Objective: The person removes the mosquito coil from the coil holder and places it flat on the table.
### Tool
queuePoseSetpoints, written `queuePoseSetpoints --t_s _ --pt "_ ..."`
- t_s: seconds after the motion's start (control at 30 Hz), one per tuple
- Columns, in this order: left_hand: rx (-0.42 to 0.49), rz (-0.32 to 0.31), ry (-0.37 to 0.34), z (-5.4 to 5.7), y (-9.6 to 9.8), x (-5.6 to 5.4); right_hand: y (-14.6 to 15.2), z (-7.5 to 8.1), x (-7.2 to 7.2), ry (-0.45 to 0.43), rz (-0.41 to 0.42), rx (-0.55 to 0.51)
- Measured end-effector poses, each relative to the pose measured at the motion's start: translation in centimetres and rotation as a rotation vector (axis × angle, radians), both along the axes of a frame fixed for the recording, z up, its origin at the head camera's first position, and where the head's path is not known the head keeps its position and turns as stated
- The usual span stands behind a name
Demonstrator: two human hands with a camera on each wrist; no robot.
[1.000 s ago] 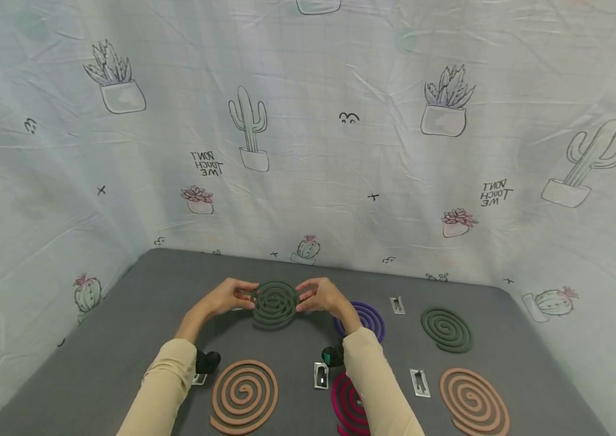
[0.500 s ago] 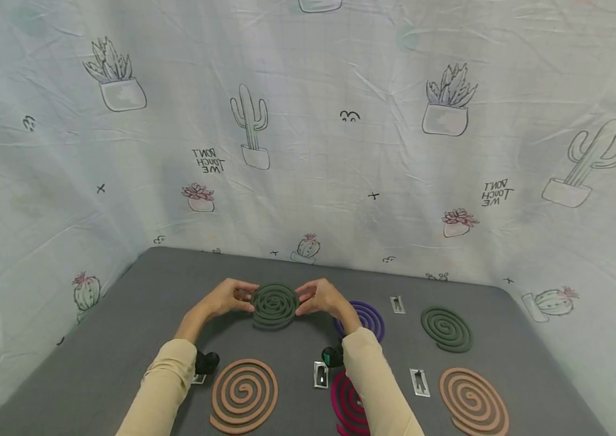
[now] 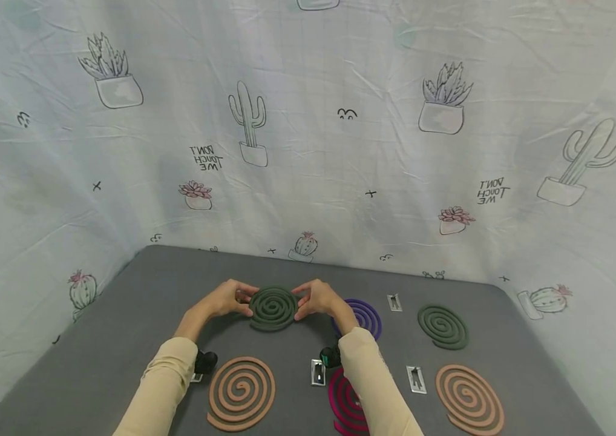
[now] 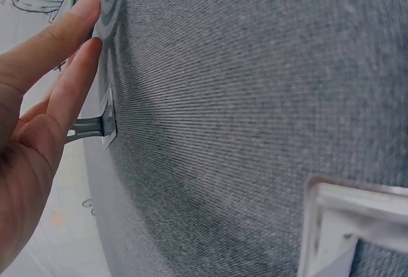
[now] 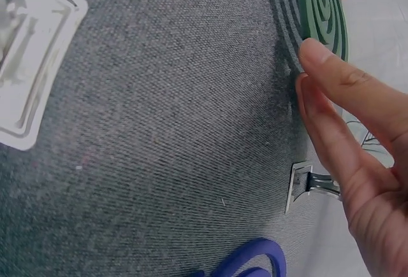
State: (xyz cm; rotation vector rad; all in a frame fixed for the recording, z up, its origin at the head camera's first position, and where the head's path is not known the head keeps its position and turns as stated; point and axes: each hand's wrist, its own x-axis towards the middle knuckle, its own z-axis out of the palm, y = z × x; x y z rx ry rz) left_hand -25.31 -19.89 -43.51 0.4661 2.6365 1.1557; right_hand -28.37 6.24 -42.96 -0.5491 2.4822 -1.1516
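A green mosquito coil [image 3: 273, 307] lies flat between my two hands, close over the grey tabletop, far side of centre. My left hand [image 3: 225, 298] pinches its left edge with thumb and fingers. Opposite it, my right hand [image 3: 319, 298] holds the right edge. In the left wrist view the fingertips [image 4: 88, 8] are right at the coil's rim, and the coil casts a spiral shadow on the cloth. The right wrist view shows the same green coil [image 5: 322, 9] at the thumb, its shadow beside it.
Purple [image 3: 365, 321], crimson [image 3: 343, 402], tan [image 3: 241, 393] and another green coil [image 3: 443, 327] lie around, with a second tan coil [image 3: 470, 396] at right. Metal coil stands [image 3: 416, 380] are spread between them. A printed curtain [image 3: 308, 157] encloses the table.
Both hands have lowered the green coil slightly toward the tabletop, and its shadow has drawn in under it. The other coils and stands have stayed in place.
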Motion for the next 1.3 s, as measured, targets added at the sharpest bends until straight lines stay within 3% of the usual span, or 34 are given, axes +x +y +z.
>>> queuePoseSetpoints --t_s 0.47,0.7,0.97,1.3 --pt "-0.083 -0.021 0.060 -0.3 0.4 0.3 0.0 -0.2 0.1 0.094 0.060 0.131" --pt "-0.062 -0.012 0.045 -0.3 0.5 0.5 0.7 -0.5 0.3 0.053 0.074 0.072" --pt "-0.010 -0.075 0.070 -0.7 0.0 0.6 1.4 -0.8 0.5 0.029 0.086 -0.024" --pt "0.020 -0.066 0.063 -0.5 0.1 0.6 1.7 -1.2 0.4 0.035 0.087 -0.075"
